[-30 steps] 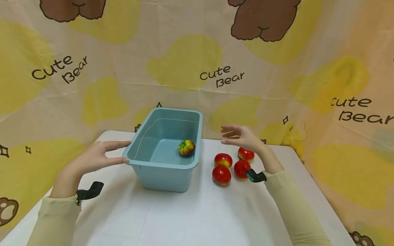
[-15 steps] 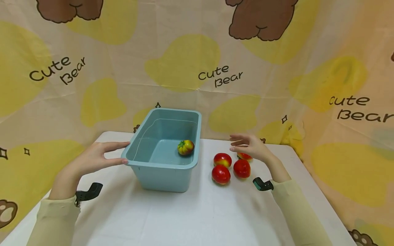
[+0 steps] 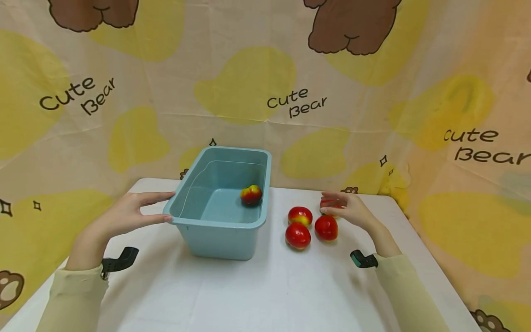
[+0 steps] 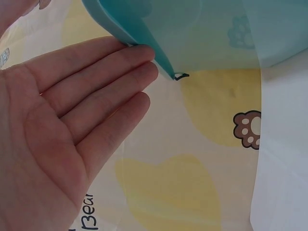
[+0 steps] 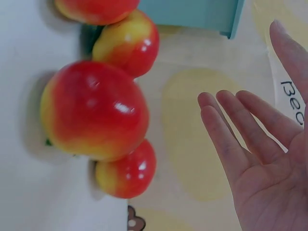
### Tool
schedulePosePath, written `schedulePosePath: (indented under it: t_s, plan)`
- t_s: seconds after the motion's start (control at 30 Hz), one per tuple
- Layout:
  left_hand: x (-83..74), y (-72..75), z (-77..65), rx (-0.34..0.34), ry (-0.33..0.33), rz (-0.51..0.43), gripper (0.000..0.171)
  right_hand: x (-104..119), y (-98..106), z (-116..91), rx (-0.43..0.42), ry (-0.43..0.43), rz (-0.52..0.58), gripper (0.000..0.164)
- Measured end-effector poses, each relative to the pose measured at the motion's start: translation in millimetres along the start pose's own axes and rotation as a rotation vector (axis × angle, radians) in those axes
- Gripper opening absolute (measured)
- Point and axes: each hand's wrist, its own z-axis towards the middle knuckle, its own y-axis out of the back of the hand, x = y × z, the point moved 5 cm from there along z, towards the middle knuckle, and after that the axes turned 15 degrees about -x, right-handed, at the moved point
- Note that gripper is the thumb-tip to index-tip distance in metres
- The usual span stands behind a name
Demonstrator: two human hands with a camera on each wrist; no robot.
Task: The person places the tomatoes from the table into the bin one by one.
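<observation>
My left hand (image 3: 122, 214) touches the near-left corner of a pale blue plastic bin (image 3: 224, 225), with straight fingers and thumb spread along its rim. One glossy red and yellow fruit, tomato-like, (image 3: 251, 195) lies inside the bin by its right wall. To the right, similar fruits lie grouped on the table: one front left (image 3: 297, 236), one behind it (image 3: 300, 216), one front right (image 3: 326, 228). My right hand (image 3: 352, 210) hovers over the rear right fruit (image 5: 127, 171), partly hiding it in the head view. Its fingers are extended and hold nothing.
A white-covered table (image 3: 249, 295) carries everything. Behind it hangs a cream and yellow cloth (image 3: 232, 83) printed with bears and lettering. The bin's raised walls stand left of the grouped fruits.
My right hand has moved right and down, from beside the bin to the rear right fruit. The fruit inside the bin has rolled, its red side now showing. The left hand stays put.
</observation>
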Motion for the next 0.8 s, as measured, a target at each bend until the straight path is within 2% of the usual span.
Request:
schedulePosePath:
  t_s: [0.13,0.23,0.37,0.53,0.8]
  plan:
    - [0.5,-0.2,0.1,-0.007,-0.006,0.000,0.062,11,5,-10,-0.006,0.018,-0.023,0.051]
    - [0.6,0.0,0.1,-0.011,-0.013,0.000,0.062,17,7,-18,0.001,-0.003,-0.033,0.051]
    - [0.9,0.2,0.6,-0.014,-0.019,0.004,0.061,-8,5,-19,-0.005,-0.052,-0.023,0.054]
    - [2.4,0.0,1.2,-0.015,-0.016,0.006,0.061,-41,5,-18,-0.022,-0.065,-0.048,0.057]
    - [2.8,0.5,0.3,-0.011,-0.008,0.001,0.062,-62,7,-26,-0.027,-0.099,-0.059,0.060]
